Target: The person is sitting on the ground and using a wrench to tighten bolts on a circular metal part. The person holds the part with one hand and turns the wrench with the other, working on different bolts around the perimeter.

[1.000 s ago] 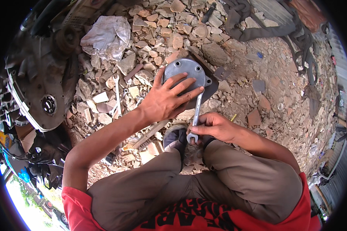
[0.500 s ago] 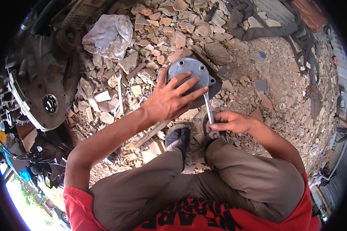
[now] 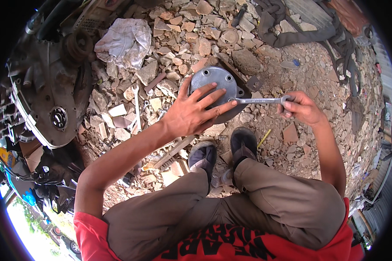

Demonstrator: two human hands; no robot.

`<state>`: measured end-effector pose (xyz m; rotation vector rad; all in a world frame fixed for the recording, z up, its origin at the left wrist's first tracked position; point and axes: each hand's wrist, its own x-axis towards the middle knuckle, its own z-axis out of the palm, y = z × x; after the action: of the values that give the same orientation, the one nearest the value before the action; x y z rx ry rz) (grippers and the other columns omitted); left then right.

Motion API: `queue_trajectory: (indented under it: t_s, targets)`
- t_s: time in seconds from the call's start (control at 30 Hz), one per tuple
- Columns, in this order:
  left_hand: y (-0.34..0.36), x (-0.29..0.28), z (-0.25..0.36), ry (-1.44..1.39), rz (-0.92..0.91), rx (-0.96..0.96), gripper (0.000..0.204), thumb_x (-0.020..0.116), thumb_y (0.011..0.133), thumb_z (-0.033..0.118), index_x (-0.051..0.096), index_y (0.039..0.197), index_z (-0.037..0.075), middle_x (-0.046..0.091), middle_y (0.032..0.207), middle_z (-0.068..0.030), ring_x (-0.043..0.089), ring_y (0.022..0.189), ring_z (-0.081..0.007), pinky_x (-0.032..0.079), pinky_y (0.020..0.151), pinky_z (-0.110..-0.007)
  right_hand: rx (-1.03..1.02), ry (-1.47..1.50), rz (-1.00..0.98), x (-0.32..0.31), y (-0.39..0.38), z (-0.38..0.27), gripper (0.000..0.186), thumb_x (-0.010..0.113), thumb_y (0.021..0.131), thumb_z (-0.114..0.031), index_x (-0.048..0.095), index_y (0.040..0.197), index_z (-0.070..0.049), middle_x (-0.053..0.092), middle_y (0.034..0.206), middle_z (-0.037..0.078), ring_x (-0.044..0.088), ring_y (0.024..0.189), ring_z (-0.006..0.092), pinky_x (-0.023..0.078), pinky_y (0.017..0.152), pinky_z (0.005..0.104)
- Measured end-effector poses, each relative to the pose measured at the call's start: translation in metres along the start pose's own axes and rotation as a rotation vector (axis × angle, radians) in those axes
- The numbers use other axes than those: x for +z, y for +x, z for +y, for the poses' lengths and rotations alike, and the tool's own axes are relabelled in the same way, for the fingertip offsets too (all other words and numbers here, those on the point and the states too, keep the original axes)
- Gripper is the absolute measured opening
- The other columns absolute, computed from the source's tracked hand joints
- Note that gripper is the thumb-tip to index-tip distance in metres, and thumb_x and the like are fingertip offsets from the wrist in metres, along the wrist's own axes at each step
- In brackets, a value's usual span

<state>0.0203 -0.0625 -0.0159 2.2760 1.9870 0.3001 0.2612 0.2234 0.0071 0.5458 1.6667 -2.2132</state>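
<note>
Dirt ground (image 3: 320, 135), we note, strewn with rubble (image 3: 203, 46), thicker left and centre — on it we log a crumpled whitish cloth (image 3: 124, 41), a loose spanner (image 3: 137, 106) left, a thin yellow strip (image 3: 263, 138), dark straps (image 3: 300, 37) upper right.

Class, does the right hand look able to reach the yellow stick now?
Probably yes: nothing covers the yellow stick beside the right shoe, though the right hand would likely need to release the wrench first.

Bright daylight falls on your stones (image 3: 200, 45), and the lid (image 3: 216, 77) shines a little. The engine (image 3: 41, 98) is dimmer. White glare fills your bottom left; edges bend.
</note>
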Motion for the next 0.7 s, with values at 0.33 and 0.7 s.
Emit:
queue_trajectory:
  t_s: [0.33, 0.7]
  targets:
    - [0.002, -0.002, 0.004, -0.003, -0.024, -0.028, 0.080, 0.076, 0.080, 0.039, 0.041, 0.152, 0.038, 0.045, 0.148, -0.0006, 0.039, 0.141, -0.0253, 0.023, 0.116, -0.065, 0.152, 0.175, -0.329, 0.098, -0.006, 0.054, 0.026, 0.063, 0.101, -0.022, 0.063, 0.117, -0.002, 0.067, 0.094, 0.003, 0.061, 0.087, 0.0097, 0.048, 0.078, 0.0282]
    - [0.000, -0.006, 0.010, -0.014, -0.063, -0.045, 0.069, 0.065, 0.090, 0.045, 0.037, 0.154, 0.038, 0.044, 0.147, -0.0016, 0.038, 0.140, -0.0258, 0.024, 0.114, -0.070, 0.229, -0.105, -0.402, 0.129, 0.041, 0.049, 0.040, 0.052, 0.107, -0.036, 0.070, 0.109, 0.000, 0.068, 0.091, 0.003, 0.058, 0.084, 0.0085, 0.048, 0.077, 0.0277]
